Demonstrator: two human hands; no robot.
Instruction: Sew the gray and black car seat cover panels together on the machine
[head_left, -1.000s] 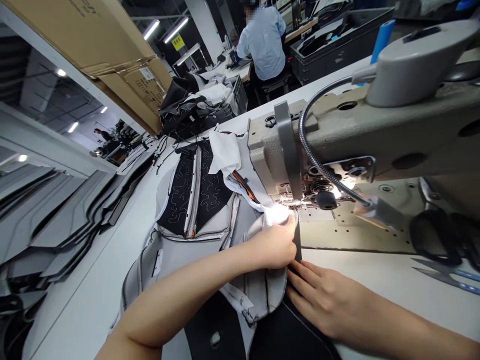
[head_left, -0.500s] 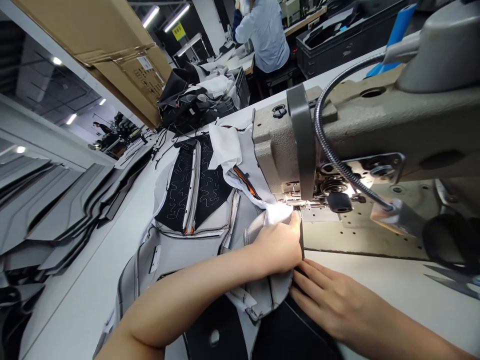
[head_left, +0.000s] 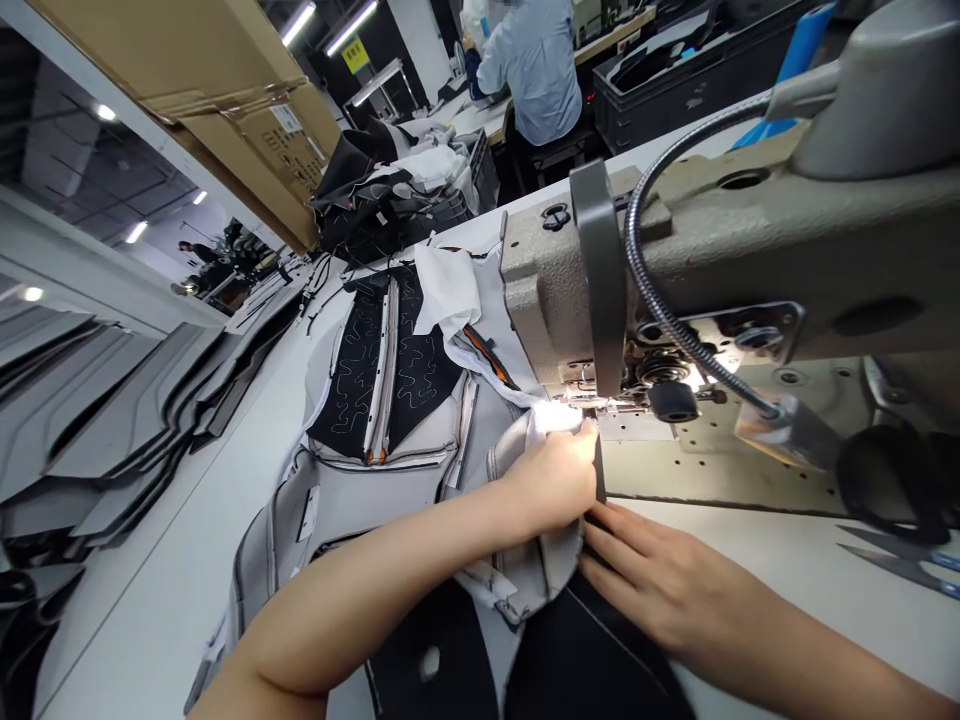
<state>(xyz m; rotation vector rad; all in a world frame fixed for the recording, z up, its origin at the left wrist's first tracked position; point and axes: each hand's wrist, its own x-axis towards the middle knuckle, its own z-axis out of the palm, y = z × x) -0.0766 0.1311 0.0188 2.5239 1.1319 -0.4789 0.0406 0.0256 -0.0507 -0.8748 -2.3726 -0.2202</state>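
Note:
A large sewn cover of grey and black fabric panels [head_left: 382, 505] lies partly under the sewing machine's [head_left: 555, 300] head. My left hand [head_left: 559, 485] is closed on its grey edge, just in front of the lit needle area, index finger close to the presser foot. A white piece of fabric [head_left: 551, 418] bunches beside those fingers. Lower and to the right, my right hand [head_left: 649, 575] has its fingers together along the edge of the cover, tips touching near a black panel [head_left: 585, 655]. Its thumb is hidden.
Scissors [head_left: 900, 550] lie right of the machine bed. Stacked grey panels [head_left: 127, 400] fill the left side. Behind stand a cardboard box [head_left: 247, 140], a heaped crate [head_left: 450, 212] and a dark bin [head_left: 675, 95]. A co-worker in a light blue shirt [head_left: 536, 75] sits beyond.
The view shifts slightly. Both hands stay at the cover's edge, and the black panel by my right hand lies a little flatter, with a pale line showing.

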